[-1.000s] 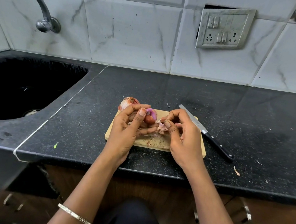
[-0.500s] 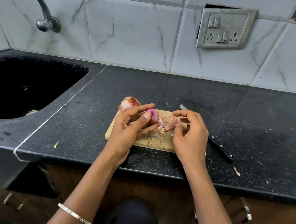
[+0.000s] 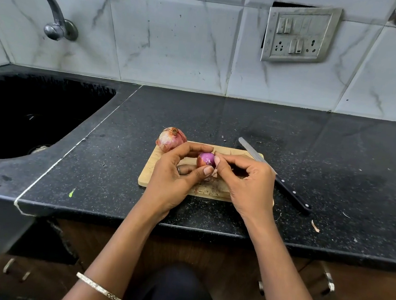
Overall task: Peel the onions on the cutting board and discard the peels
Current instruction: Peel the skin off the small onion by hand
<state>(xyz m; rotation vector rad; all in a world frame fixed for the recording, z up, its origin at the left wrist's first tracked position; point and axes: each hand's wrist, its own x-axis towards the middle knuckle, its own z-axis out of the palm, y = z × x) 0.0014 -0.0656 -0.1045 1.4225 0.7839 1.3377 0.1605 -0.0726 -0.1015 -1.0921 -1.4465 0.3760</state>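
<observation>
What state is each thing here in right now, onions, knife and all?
small onion: partly peeled, held over the cutting board.
large onion: unpeeled, resting at the board's far left corner.
knife: lying idle, blade on the board's right edge.
left hand: grips the small onion.
right hand: pinches its skin.

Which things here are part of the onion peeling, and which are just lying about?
In the job: left hand and right hand, both on the half-peeled onion; unpeeled onion; cutting board; peel scrap on the counter.
Lying about: knife, untouched; tap; sink; socket panel.
</observation>
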